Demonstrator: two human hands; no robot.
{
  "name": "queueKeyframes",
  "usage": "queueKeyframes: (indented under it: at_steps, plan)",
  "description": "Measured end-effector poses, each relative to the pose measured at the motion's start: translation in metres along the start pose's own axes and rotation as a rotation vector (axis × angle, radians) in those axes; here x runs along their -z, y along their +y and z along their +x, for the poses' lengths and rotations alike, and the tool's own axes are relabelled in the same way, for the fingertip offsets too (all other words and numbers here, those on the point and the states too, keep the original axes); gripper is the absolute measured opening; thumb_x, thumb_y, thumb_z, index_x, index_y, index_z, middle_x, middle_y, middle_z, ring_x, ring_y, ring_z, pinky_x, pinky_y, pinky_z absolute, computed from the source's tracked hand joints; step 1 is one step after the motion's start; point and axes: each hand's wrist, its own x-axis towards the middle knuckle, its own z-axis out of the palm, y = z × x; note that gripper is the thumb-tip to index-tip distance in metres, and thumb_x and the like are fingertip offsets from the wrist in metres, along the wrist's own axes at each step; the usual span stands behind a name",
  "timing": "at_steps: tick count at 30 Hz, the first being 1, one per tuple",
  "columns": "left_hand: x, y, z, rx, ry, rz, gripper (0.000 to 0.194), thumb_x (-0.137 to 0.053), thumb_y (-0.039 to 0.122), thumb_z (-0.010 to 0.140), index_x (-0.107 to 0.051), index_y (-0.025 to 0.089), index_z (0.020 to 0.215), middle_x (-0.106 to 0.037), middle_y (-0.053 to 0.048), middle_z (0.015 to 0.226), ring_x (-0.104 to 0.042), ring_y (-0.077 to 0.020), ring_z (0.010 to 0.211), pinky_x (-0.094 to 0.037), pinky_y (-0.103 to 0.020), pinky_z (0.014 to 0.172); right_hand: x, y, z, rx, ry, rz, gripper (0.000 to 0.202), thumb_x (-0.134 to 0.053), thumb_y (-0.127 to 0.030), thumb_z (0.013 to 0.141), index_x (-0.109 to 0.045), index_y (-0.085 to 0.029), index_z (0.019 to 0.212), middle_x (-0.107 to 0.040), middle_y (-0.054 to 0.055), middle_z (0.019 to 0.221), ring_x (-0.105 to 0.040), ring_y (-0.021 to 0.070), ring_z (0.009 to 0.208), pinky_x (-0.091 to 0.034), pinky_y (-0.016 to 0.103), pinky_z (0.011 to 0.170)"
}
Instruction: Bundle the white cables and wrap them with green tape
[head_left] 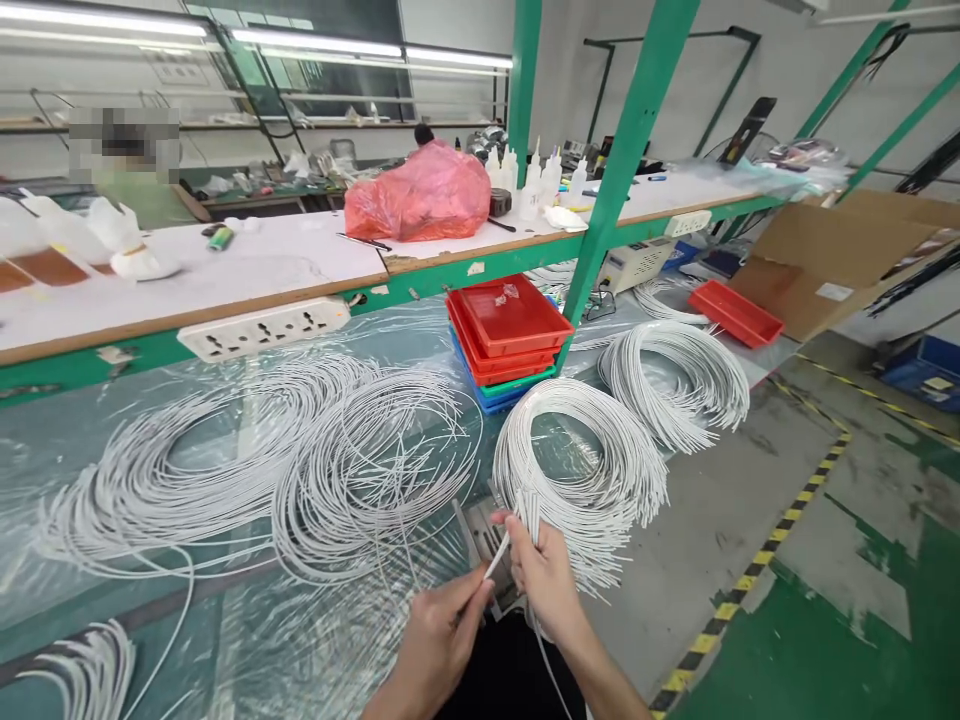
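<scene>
My left hand pinches a white cable near the front edge of the bench. Close on its right, my right hand has its fingers closed round a small bundle of white cables; one strand hangs down below it. Under and just behind both hands lies a grey metal fixture with slots, partly covered by them. A coiled bundle of white cables sits right behind my right hand. To the left, a looser coil of white cables spreads over the bench.
More cable coils lie at far left and back right. Stacked red trays stand by a green post. A raised shelf with a power strip crosses behind. Another person sits beyond it. The floor is at right.
</scene>
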Motion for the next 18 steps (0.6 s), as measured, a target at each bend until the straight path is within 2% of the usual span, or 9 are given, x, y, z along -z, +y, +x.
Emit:
queueKeyframes:
  at_steps: [3,10,13,18]
  plan:
    - [0.003,-0.001,-0.002,-0.058,-0.004,-0.047,0.034,-0.042,0.031,0.101,-0.074,0.018,0.097,-0.070,-0.002,0.069,-0.064,-0.0121,0.057,-0.049,-0.019,0.059,0.004,-0.007,0.003,-0.075,-0.052,0.085,0.063,-0.065,-0.072,0.079,-0.071,-0.011,0.094,-0.024,-0.012,0.046,-0.018,0.0052,0.040,-0.015,0.021,0.038]
    - [0.014,-0.010,-0.009,-0.147,-0.054,-0.015,0.029,-0.044,0.022,0.100,-0.073,0.021,0.102,-0.073,-0.001,0.076,-0.068,-0.0125,0.064,-0.048,-0.017,0.061,0.005,-0.018,0.009,-0.102,-0.045,0.229,0.059,-0.075,-0.069,0.071,-0.068,-0.013,0.086,-0.023,-0.013,0.047,-0.013,0.0028,0.040,-0.012,0.019,0.036]
    - [0.017,-0.014,-0.011,-0.149,-0.052,-0.006,0.027,-0.046,0.022,0.099,-0.073,0.023,0.106,-0.075,-0.003,0.083,-0.070,-0.0137,0.070,-0.049,-0.018,0.066,0.005,-0.018,0.012,-0.102,-0.058,0.247,0.057,-0.077,-0.068,0.070,-0.066,-0.013,0.082,-0.023,-0.013,0.046,-0.013,0.0023,0.038,-0.012,0.019,0.035]
    - [0.017,-0.015,-0.013,-0.103,-0.110,0.001,0.028,-0.043,0.026,0.101,-0.070,0.021,0.106,-0.067,-0.001,0.070,-0.063,-0.0117,0.063,-0.045,-0.017,0.061,0.003,-0.018,0.015,-0.097,-0.068,0.261,0.055,-0.077,-0.067,0.071,-0.065,-0.014,0.080,-0.024,-0.014,0.045,-0.014,0.0018,0.037,-0.011,0.018,0.034]
